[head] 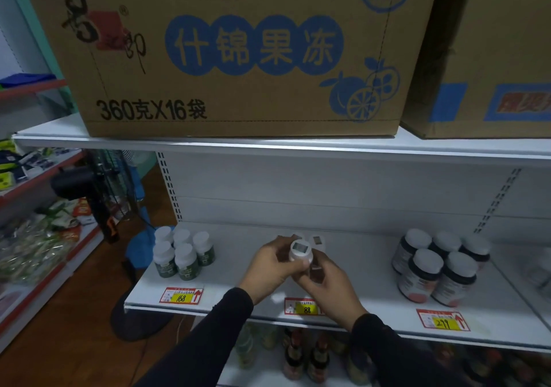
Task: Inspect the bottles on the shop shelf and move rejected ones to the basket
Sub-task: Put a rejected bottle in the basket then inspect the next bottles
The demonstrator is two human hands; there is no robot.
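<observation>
Between the curled fingers (269, 255), a bottle (301, 252) is showing a smooth white plastic cap. Under them, the shelf (238, 282) is looking like matt white painted metal. Above them, a cardboard box (238, 52) is showing dull brown paper.

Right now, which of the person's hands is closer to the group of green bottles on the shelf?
Left. The left hand is on the side of the green bottles, a gap apart. The right hand lies farther off, past the held bottle.
</observation>
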